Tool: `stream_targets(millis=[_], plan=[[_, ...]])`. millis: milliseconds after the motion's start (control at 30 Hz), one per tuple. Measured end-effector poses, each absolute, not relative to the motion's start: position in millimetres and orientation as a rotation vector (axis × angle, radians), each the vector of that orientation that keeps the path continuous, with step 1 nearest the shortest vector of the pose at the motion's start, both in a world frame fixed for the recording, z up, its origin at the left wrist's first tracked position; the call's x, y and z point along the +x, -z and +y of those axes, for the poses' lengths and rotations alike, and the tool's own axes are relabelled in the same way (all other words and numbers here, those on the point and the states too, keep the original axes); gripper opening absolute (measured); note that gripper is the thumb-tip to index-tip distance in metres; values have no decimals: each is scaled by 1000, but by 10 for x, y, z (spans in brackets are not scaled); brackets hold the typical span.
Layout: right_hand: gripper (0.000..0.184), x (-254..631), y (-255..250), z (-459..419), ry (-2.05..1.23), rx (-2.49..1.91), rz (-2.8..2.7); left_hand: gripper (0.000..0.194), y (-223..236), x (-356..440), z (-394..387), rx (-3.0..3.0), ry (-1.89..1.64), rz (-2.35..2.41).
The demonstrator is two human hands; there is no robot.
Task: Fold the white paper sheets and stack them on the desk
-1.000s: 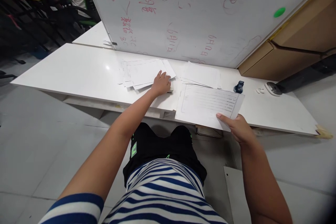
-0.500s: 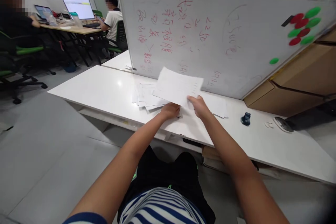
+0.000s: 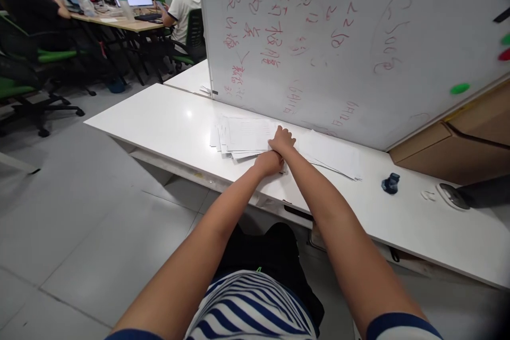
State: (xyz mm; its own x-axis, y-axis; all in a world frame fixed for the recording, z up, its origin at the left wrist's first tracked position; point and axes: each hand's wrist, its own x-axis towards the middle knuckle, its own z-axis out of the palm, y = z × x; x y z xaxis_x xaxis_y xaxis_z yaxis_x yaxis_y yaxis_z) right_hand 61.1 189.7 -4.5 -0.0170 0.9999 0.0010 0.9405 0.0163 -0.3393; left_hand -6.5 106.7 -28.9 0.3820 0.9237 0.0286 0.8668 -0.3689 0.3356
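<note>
My right hand point(image 3: 282, 141) reaches across my left wrist and lies flat, fingers spread, on the top sheet of a fanned stack of white papers point(image 3: 243, 135) on the white table point(image 3: 159, 119). Just behind it my left hand point(image 3: 270, 162) rests on the table with its fingers curled under; what it covers is hidden. A second, flatter pile of sheets point(image 3: 332, 154) lies to the right of both hands.
A whiteboard point(image 3: 338, 37) with red writing and coloured magnets stands along the table's far edge. A small blue object point(image 3: 390, 183) and a round white device point(image 3: 452, 196) sit at the right. Other people work at a desk point(image 3: 119, 21) far left, by green chairs.
My right hand carried a printed sheet from the table's front right over to the left stack and laid it on top. My left hand stayed by that stack. The view swung left.
</note>
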Motion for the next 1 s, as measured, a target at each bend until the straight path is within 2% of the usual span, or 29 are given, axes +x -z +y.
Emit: stream_targets(millis=[200, 400, 600, 833, 933, 1000], plan=[[50, 1655, 177, 1713, -31, -1893, -1957, 30, 277, -73, 1061, 2475, -405, 1525], [55, 2790, 615, 1138, -91, -2030, -1981, 32, 267, -107, 1062, 2505, -444, 1501], [37, 2812, 746, 944, 250, -1985, -1908, 38, 257, -112, 1058, 2303, -571, 1612], [36, 2775, 686, 915, 438, -1994, -1871, 37, 285, 63, 1006, 2351, -953, 1952], [37, 2786, 695, 919, 478, -2009, -1803, 34, 231, 194, 909, 2451, -1149, 1956], [37, 2786, 698, 930, 478, -2019, -1775, 32, 184, 352, 818, 2527, -1162, 1861]])
